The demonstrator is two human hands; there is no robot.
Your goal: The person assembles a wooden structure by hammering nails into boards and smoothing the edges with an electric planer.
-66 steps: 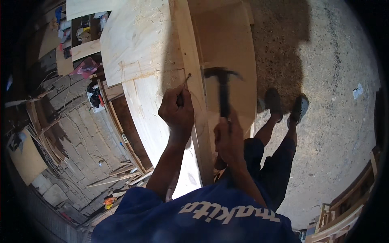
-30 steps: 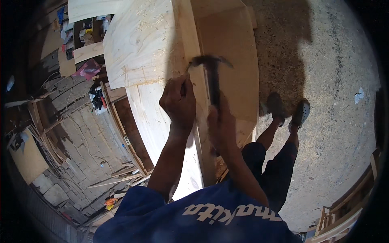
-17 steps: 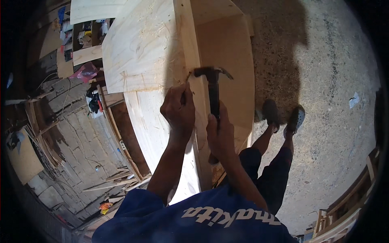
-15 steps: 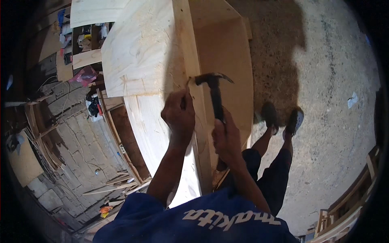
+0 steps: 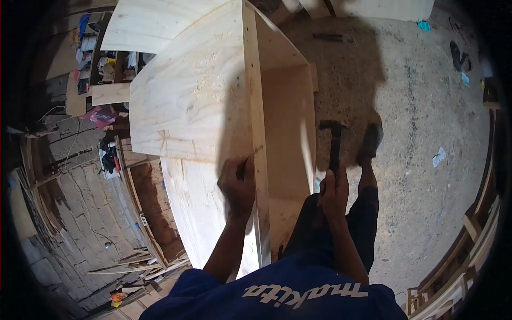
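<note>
A large wooden box [image 5: 186, 104] with pale plywood faces lies in front of me. A narrow timber edge [image 5: 253, 80] runs along it, with small dark marks down its length. My left hand [image 5: 238, 184] rests against this edge with fingers pinched together. At its fingertips is a thin brownish thing, too small to make out. My right hand [image 5: 334, 194] is wrapped round the handle of a claw hammer [image 5: 335, 149], held to the right of the box, clear of the wood. The hammer's dark head points away from me.
On the left, a compartment of mixed items [image 5: 114, 66], a pink plastic bag [image 5: 101, 115] and loose timber strips [image 5: 125, 266] lie about. A concrete floor [image 5: 405, 176] stretches on the right, with scrap paper [image 5: 439, 157] and slippers [image 5: 460, 57]. Stacked timber [image 5: 469, 266] stands at the lower right.
The hammer and my right hand have swung away from the timber edge, to the right and down. My left hand stays at the edge, still pinched. The view has shifted, and only one foot shows.
</note>
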